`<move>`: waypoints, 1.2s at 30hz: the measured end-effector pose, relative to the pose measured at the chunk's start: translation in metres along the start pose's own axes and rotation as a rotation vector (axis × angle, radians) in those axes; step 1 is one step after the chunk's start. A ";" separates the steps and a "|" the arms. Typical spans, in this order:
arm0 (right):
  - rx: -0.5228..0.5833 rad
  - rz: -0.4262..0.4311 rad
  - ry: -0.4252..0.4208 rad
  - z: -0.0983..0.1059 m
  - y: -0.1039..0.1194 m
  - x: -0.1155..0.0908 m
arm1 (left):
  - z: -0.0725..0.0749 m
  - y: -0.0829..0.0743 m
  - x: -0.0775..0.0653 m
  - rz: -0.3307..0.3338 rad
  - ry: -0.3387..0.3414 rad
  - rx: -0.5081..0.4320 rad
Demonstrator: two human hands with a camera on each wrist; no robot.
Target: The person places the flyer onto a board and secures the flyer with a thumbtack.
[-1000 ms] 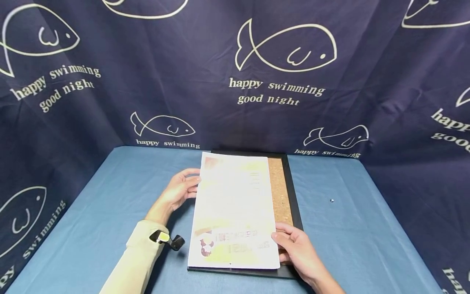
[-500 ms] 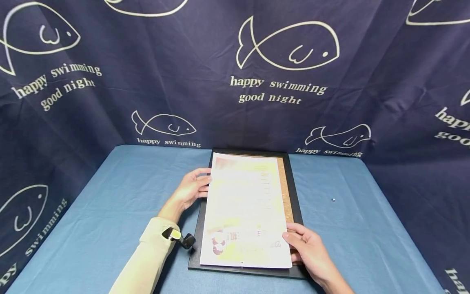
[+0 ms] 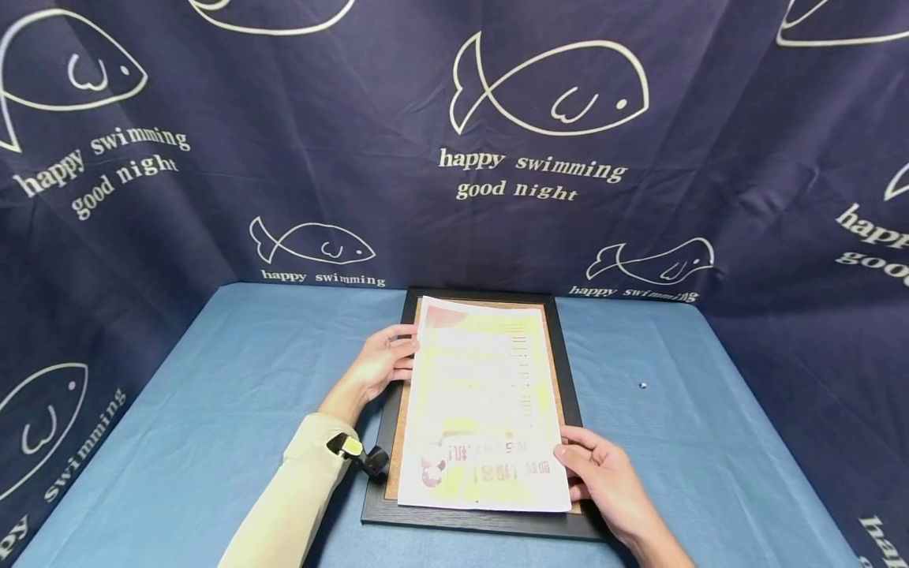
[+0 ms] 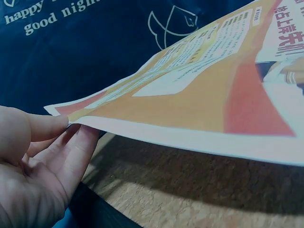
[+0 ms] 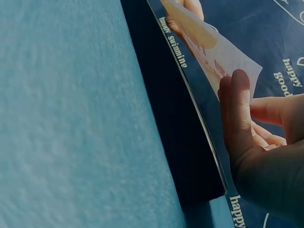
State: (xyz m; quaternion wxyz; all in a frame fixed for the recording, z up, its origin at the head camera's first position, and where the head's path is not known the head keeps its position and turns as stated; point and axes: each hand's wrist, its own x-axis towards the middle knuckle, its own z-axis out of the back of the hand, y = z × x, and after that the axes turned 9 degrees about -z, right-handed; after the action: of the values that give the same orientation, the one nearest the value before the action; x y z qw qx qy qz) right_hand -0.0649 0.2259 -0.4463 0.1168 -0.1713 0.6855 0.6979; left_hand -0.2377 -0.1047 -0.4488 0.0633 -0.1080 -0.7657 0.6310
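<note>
A printed paper sheet (image 3: pixel 486 394), white-edged with orange and red areas, is held above a black-framed cork board (image 3: pixel 557 379). By its left edge, near the far end, my left hand (image 3: pixel 383 361) pinches it between thumb and fingers. My right hand (image 3: pixel 607 477) pinches the right edge near the close corner. In the left wrist view the sheet (image 4: pixel 190 114) bows upward, and bare cork (image 4: pixel 190 190) shows in the gap beneath. From the right wrist view, my right hand's fingers (image 5: pixel 235 114) lie under the sheet's corner, clear of the black frame (image 5: pixel 175 123).
A blue cloth (image 3: pixel 213 410) covers the table. On it, to the right of the board, lies a tiny shiny object (image 3: pixel 642 386), too small to identify. A dark blue curtain (image 3: pixel 398 158) with fish drawings closes off the back and sides.
Both hands have carried the sheet rightward. It hung over the board's left side earlier; now it lies within the frame's outline, with cork showing on both sides.
</note>
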 end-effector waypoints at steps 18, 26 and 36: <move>-0.065 0.009 -0.030 0.007 0.009 0.014 | -0.007 0.004 0.017 0.017 -0.031 0.032; -0.073 0.009 -0.066 0.003 0.012 0.021 | -0.009 0.004 0.020 0.018 -0.052 0.050; -0.075 0.016 -0.073 0.001 0.014 0.025 | -0.008 0.003 0.021 0.016 -0.047 0.066</move>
State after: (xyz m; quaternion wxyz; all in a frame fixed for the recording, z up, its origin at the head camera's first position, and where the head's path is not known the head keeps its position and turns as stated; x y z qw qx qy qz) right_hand -0.0935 0.2248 -0.4439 0.1298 -0.1446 0.6555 0.7298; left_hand -0.2559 -0.0910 -0.4507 0.0440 -0.0971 -0.7447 0.6588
